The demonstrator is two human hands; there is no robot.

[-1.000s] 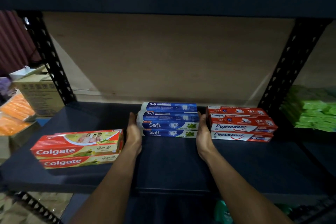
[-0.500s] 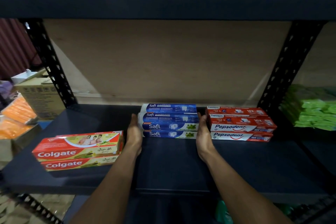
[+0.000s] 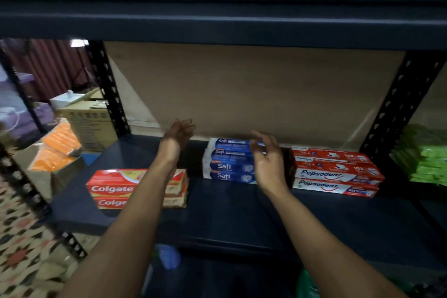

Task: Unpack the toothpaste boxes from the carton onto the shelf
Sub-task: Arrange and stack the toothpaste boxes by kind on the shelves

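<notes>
- The left hand (image 3: 177, 135) and right hand (image 3: 266, 164) were both empty, fingers loose and apart.
- The step probably called for drawing them straight back without nudging the blue toothpaste boxes (image 3: 225, 167), then fetching more from the carton, which was out of view.
- The left hovered left of that blue stack, the right before its right end.
- The stack sat far back on the shelf (image 3: 229, 215), between red-and-yellow boxes (image 3: 111, 189) and red-and-white boxes (image 3: 333, 174).

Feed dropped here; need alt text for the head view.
Both hands are open and empty: the left hand raised left of the stacked Safi toothpaste boxes, the right hand in front of their right end. On the same dark shelf, Colgate boxes sit left and Pepsodent boxes right.
</notes>
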